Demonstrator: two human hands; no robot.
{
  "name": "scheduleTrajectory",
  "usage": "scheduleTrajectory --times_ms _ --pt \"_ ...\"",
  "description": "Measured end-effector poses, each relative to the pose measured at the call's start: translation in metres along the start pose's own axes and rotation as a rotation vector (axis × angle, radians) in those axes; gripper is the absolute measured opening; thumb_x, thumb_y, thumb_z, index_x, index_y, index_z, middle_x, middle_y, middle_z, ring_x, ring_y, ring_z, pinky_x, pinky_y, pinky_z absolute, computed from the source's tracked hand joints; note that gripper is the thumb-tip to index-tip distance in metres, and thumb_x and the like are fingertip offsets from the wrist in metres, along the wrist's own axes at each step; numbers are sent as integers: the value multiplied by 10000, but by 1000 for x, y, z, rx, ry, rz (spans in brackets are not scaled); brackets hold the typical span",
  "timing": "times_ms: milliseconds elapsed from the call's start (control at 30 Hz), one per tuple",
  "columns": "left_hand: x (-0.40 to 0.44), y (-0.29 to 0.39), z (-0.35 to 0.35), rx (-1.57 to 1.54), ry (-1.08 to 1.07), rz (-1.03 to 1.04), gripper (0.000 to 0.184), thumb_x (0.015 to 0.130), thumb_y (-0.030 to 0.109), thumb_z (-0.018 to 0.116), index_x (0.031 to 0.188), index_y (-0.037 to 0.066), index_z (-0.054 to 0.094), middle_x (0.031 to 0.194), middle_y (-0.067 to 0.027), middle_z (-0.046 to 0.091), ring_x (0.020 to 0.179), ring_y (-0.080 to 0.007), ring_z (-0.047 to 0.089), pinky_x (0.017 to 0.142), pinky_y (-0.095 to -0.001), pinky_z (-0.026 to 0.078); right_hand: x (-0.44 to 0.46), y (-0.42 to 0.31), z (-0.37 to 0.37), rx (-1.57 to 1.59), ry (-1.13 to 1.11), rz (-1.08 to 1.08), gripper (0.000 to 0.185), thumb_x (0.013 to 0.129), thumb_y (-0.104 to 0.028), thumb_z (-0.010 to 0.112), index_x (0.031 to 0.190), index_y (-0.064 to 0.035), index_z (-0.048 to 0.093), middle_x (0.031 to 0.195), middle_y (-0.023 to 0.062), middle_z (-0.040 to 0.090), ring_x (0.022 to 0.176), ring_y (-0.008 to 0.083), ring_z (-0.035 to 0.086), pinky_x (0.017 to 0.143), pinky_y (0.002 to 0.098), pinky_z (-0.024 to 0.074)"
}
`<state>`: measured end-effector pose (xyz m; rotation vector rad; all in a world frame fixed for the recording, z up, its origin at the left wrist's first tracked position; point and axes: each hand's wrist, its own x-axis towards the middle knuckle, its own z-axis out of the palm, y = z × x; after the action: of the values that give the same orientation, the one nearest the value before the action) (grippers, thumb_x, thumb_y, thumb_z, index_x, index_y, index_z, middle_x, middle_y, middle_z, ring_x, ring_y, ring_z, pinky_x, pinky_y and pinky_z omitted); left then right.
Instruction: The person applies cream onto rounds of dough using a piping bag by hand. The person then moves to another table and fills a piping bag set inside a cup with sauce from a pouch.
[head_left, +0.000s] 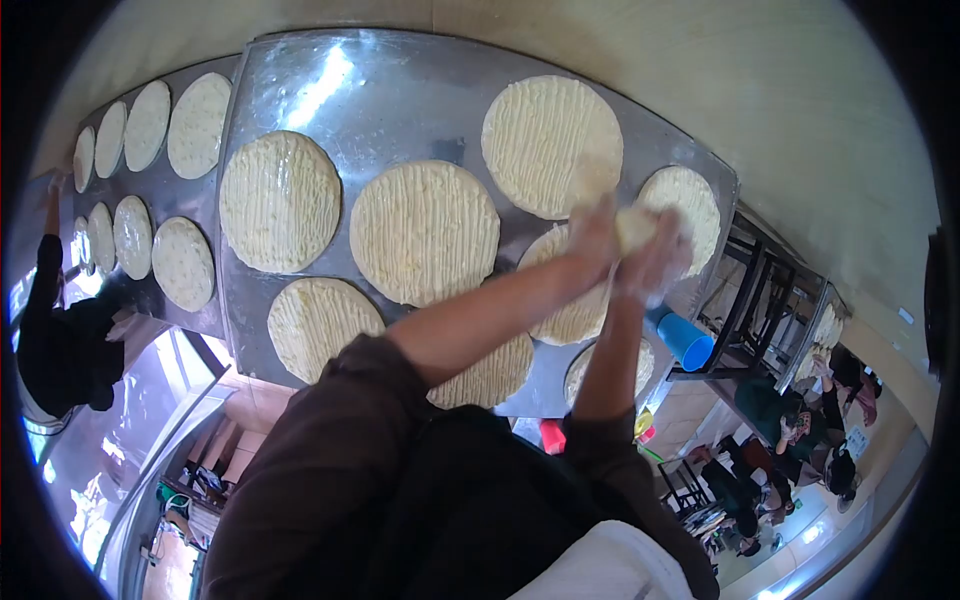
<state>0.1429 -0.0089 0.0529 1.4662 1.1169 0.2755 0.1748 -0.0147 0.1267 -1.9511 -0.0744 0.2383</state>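
Presently I observe the left hand (pixel 594 238) and the right hand (pixel 655 258) brought together over the right part of the metal tabletop (pixel 410 85). A pale lump (pixel 633 228) sits between them, against both; owing to blur, I cannot tell how far the fingers of either are closed on it. Below the hands I record a ridged dough round (pixel 565 310), partly covered by them; whether they touch it cannot be determined. A further round (pixel 552 140) lies just beyond on the far side, and another (pixel 690 205) to the right. I count eight such rounds on this surface, all pale, flat and grooved, some partly hidden by the arms. A blue cup (pixel 686 341) is at the right near edge. To the left, a second tabletop (pixel 175 205) carries smoother rounds (pixel 183 264), with a person in dark clothing (pixel 75 350) beside it.
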Motion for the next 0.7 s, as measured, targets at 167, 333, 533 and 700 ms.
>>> scheduleTrajectory --times_ms 167,333,533,700 --pt "32 -13 28 -667 -54 -251 362 875 269 332 1118 28 451 1014 -224 496 998 -340 466 867 -433 353 10 0 9 57 62 -69 342 796 -263 492 660 38 579 630 104 583 537 150 549 481 278 451" --pt "117 22 34 -700 -103 -263 442 858 359 372 1123 12 447 1049 -209 494 965 -303 485 831 -423 387 51 -21 40 -29 63 -156 321 791 -279 513 675 15 570 676 99 585 576 170 546 516 300 440" --pt "-11 -13 3 -283 -237 -176 437 870 314 365 1183 11 406 1120 -227 471 1066 -361 431 912 -412 324 -11 27 -24 165 -51 112 315 784 -289 520 755 18 582 681 109 589 608 177 562 556 288 462" --pt "65 2 45 -823 19 -320 376 877 367 389 1011 33 496 883 -145 544 790 -243 550 683 -387 455 40 -10 19 -73 93 -66 373 773 -318 508 627 18 579 622 98 585 547 174 544 516 321 445"
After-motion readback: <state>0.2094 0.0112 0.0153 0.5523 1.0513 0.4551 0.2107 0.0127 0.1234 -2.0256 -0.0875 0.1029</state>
